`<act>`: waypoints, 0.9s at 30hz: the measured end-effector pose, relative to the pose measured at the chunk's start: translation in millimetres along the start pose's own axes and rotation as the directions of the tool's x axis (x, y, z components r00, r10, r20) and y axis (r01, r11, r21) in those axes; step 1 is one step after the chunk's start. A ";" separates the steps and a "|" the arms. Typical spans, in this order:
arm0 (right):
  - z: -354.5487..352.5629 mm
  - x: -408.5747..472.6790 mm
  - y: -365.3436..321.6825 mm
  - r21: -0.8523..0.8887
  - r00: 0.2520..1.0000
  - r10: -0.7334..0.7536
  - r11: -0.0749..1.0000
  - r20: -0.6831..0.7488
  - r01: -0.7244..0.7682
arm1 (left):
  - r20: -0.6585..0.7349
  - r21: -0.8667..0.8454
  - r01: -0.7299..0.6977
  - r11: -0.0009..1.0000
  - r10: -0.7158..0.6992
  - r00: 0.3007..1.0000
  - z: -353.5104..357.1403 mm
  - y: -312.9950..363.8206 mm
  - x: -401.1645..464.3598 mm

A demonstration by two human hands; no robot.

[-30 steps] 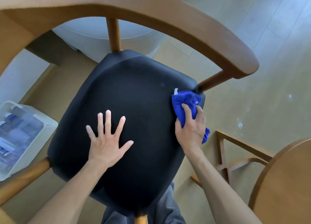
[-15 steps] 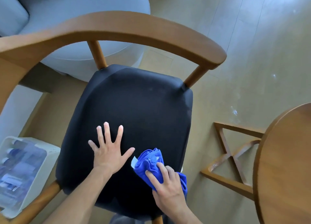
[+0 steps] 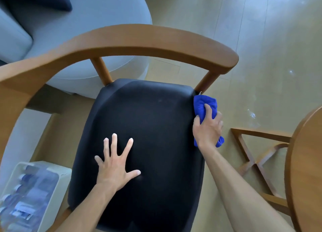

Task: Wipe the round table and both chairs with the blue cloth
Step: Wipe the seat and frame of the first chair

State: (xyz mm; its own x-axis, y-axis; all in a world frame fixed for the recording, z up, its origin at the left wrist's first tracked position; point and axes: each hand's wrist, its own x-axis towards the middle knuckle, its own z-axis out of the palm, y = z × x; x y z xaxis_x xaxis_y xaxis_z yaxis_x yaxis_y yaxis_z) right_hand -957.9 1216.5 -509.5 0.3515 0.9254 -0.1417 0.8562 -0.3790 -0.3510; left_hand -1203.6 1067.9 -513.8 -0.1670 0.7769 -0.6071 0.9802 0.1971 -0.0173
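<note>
At the right edge of the chair point(image 3: 122, 45) seat point(image 3: 148, 135), near the back corner, the right hand point(image 3: 207, 127) grips the bunched blue cloth point(image 3: 203, 103), fingers curled over it, pressing it against the seat's side just below the right armrest post point(image 3: 205, 81). The left hand point(image 3: 115, 165) lies flat on the seat with fingers spread and straight, holding nothing, likely steadying the chair.

By my reading, the job is at the seat-wiping stage on this chair. Whether the wooden backrest rail or the counter point(image 3: 306, 170) at the right has been wiped cannot be told; no second chair is in view, so it probably remains.

A white bin point(image 3: 67, 171) of bottles stands on the floor at lower left; its labels are too blurred to read. No other writing shows.
</note>
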 end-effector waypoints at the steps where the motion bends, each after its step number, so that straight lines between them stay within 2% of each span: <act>1: 6.5 -0.3 -4.3 -0.020 0.999 0.028 0.999 -0.017 -0.028 | -0.006 0.012 0.000 1.000 0.000 1.000 0.7 0.0 0.9; 4: 17.6 -14.1 -21.0 -0.095 0.999 0.020 0.995 -0.037 -0.024 | -0.009 0.032 -0.005 0.999 0.005 1.000 1.5 0.2 1.6; 6: 22.8 -34.2 -40.2 -0.120 0.997 -0.067 0.991 -0.026 0.063 | -0.006 0.039 -0.007 0.999 0.007 1.000 1.5 0.6 1.2; 9: 31.8 -87.1 -78.7 0.001 0.939 -0.322 0.946 0.120 0.325 | 0.006 0.005 0.001 1.000 -0.001 1.000 1.9 -0.5 2.5; 11: 38.1 -121.4 -96.8 0.088 0.884 -0.406 0.914 0.230 0.397 | 0.024 -0.033 -0.003 0.999 0.004 1.000 1.5 -1.1 2.1; 14: 35.8 -124.3 -96.9 0.221 0.853 -0.439 0.895 0.282 0.388 | 0.030 -0.068 -0.015 0.998 0.017 0.999 -5.9 -2.4 0.1; 16: 22.9 -113.0 -75.4 0.326 0.808 -0.479 0.867 0.343 0.376 | 0.052 -0.115 -0.017 0.993 0.023 0.998 -13.4 -4.4 -1.1; 17: 14.4 -108.6 -62.3 0.367 0.815 -0.474 0.862 0.334 0.351 | 0.051 -0.165 -0.005 0.986 0.013 0.999 -19.3 -4.0 -0.3; 19: 1.5 -101.6 -29.3 0.383 0.910 -0.351 0.889 0.220 0.250 | -0.021 -0.297 0.029 0.954 -0.037 0.999 -37.8 -0.4 4.1; 20: -3.2 -101.0 -14.5 0.370 0.950 -0.258 0.911 0.174 0.179 | -0.118 -0.363 0.013 0.932 -0.060 0.991 -49.1 1.3 7.9; 21: -6.3 -102.1 -3.1 0.343 0.973 -0.182 0.931 0.143 0.124 | -0.236 -0.380 -0.063 0.923 -0.031 0.971 -59.8 2.6 12.8; 22: -7.2 -104.7 5.2 0.308 0.983 -0.143 0.946 0.117 0.101 | -0.359 -0.329 -0.221 0.918 0.095 0.928 -68.3 3.8 19.2; 23: -6.1 -107.8 10.5 0.275 0.986 -0.132 0.956 0.097 0.101 | -0.434 -0.211 -0.413 0.886 0.294 0.852 -74.4 6.0 24.6; 24: -3.8 -111.1 13.9 0.253 0.987 -0.137 0.961 0.085 0.111 | -0.428 -0.064 -0.562 0.825 0.486 0.762 -78.3 9.1 28.6; 25: -1.2 -114.0 15.1 0.241 0.987 -0.143 0.963 0.075 0.121 | -0.384 0.052 -0.629 0.775 0.597 0.704 -80.3 12.3 32.6; 26: 1.9 -117.0 15.4 0.231 0.987 -0.145 0.965 0.063 0.127 | -0.350 0.082 -0.613 0.786 0.598 0.721 -81.7 15.9 35.9; 27: 4.8 -120.3 14.8 0.219 0.988 -0.144 0.967 0.050 0.129 | -0.347 0.036 -0.528 0.848 0.506 0.790 -80.0 19.0 38.2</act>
State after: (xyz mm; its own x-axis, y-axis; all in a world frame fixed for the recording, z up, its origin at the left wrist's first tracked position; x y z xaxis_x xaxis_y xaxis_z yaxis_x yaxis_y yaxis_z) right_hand -989.4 1099.6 -502.1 0.2056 0.9692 -0.1359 0.7905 -0.2463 -0.5608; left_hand -1199.9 1149.2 -473.8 0.3277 0.9205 -0.2128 0.9236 -0.2647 0.2774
